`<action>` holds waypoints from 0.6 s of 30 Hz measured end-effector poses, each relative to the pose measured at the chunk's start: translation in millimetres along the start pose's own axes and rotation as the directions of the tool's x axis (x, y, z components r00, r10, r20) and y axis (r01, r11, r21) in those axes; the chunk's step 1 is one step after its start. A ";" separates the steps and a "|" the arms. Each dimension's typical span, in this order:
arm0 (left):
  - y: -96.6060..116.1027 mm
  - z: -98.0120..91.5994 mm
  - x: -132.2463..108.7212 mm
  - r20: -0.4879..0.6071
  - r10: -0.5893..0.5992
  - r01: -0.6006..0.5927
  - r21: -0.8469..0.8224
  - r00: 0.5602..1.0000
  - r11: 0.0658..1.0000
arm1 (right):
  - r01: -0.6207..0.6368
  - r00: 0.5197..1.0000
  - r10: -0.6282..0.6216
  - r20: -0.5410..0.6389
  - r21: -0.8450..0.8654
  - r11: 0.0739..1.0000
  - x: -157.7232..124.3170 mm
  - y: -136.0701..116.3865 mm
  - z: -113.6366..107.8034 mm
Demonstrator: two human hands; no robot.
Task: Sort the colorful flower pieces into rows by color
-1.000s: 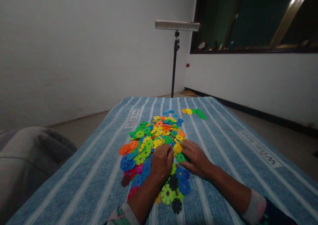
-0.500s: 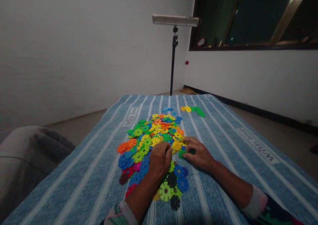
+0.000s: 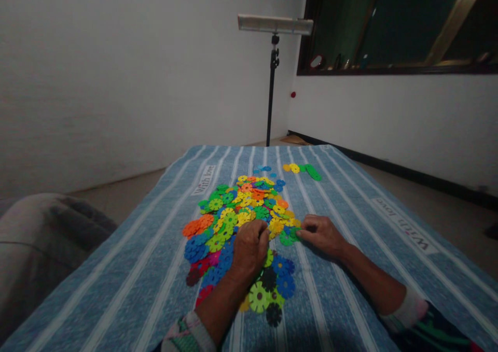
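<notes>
A heap of plastic snowflake discs point(image 3: 229, 220) in many colours is spread over the middle of the cloth. My left hand point(image 3: 251, 244) rests among them, fingers curled into a fist with the knuckles up; whatever it may hold is hidden. To its right, my right hand point(image 3: 322, 234) has thumb and fingers pinched together at the rim of a green snowflake disc point(image 3: 288, 236), beside yellow discs point(image 3: 276, 226). Nearer me, below the left hand, lie a lime disc point(image 3: 259, 297), a black disc point(image 3: 274, 314) and blue discs point(image 3: 286, 285).
A blue striped cloth point(image 3: 136, 269) covers the table. Small groups of yellow discs point(image 3: 294, 168) and green discs point(image 3: 312, 172) lie at its far side. Behind stands a lamp point(image 3: 275, 24) on a black pole. Grey fabric point(image 3: 50, 253) bulges at the left edge.
My right hand has moved a little to the right, and its spread fingers have come together. My left hand stays in its place. The view has tilted slightly.
</notes>
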State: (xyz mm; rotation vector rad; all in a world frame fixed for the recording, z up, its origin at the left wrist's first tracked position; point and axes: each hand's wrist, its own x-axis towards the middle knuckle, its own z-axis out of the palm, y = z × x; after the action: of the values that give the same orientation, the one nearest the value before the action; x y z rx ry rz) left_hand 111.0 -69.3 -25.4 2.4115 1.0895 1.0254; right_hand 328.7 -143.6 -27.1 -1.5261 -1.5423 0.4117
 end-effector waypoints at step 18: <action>-0.4 0.7 -0.4 -0.008 0.024 -0.023 0.012 1.000 1.000 | -0.105 0.979 0.116 0.171 -0.074 0.992 -6.5 -6.1 17.3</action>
State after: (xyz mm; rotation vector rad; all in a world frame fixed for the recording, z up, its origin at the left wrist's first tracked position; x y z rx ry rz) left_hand 111.0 -69.3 -26.3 2.4373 1.0755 1.0399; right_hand 310.5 -144.6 -34.1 -1.6677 -1.6227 0.5777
